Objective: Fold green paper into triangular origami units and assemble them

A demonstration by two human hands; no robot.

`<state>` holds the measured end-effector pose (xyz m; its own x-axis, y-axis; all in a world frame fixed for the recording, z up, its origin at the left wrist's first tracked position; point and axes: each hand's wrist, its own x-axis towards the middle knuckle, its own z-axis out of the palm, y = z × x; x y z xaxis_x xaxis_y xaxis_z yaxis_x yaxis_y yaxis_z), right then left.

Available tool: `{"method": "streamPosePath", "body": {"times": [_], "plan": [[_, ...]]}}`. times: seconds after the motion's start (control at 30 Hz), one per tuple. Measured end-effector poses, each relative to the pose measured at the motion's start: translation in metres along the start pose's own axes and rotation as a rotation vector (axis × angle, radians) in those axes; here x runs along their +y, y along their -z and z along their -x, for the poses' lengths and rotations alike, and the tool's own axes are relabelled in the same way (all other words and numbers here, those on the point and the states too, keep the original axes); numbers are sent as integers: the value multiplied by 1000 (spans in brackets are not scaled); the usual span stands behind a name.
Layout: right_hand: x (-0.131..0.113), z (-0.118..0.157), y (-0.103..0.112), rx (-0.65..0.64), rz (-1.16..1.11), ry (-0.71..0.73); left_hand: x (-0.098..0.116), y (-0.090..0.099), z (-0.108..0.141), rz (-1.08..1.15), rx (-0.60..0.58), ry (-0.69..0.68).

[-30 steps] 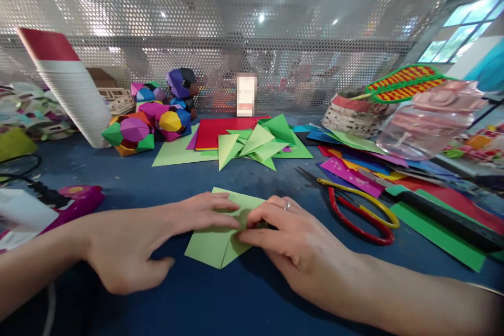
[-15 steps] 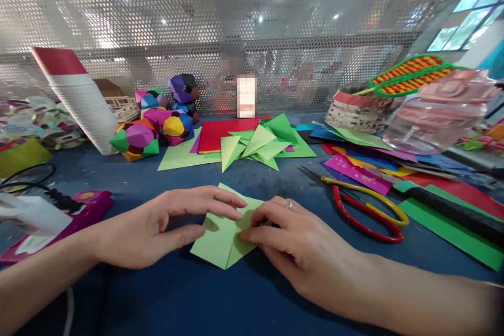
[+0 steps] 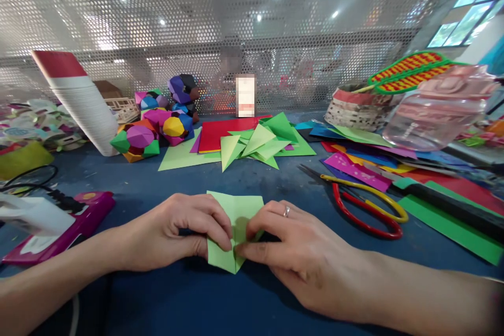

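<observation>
A light green paper [image 3: 235, 210] with a crease down its middle lies on the blue table between my hands. My left hand [image 3: 177, 231] has its left edge pinched, thumb at the edge and fingers on top. On the other side my right hand [image 3: 291, 247], with a ring on one finger, grips the right part, its fingertips near the crease. Behind the paper is a pile of folded light green pieces [image 3: 258, 142], resting on a red sheet [image 3: 212, 134] and larger green sheets.
Scissors [image 3: 366, 205] lie right, beside a green sheet [image 3: 452, 231] with a black tool on it. A pink bottle [image 3: 437, 110] stands behind. At left are a purple power strip [image 3: 90, 215], stacked cups [image 3: 82, 100] and colourful paper models [image 3: 139, 136].
My left hand has moved right and closed on the paper's left edge. The paper has turned slightly, so its crease runs more upright. My right hand still grips it.
</observation>
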<state>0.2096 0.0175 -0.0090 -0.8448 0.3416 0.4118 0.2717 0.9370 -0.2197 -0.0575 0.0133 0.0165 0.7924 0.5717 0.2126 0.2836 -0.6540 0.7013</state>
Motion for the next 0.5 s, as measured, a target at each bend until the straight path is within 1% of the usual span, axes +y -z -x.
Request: {"method": "streamPosePath", "body": {"times": [0.1, 0.23, 0.33, 0.43, 0.5], "plan": [[-2, -1, 3, -38, -5, 74, 4, 0, -1, -22, -22, 1], [-1, -2, 5, -60, -33, 120, 9, -4, -3, -8, 3, 99], [0, -2, 4, -79, -41, 137, 11, -14, -4, 8, 106, 171], [1, -1, 3, -100, -48, 151, 14, -28, -3, -103, 240, 258], [1, -1, 3, -99, -56, 167, 15, -35, -2, -170, 289, 308]]}}
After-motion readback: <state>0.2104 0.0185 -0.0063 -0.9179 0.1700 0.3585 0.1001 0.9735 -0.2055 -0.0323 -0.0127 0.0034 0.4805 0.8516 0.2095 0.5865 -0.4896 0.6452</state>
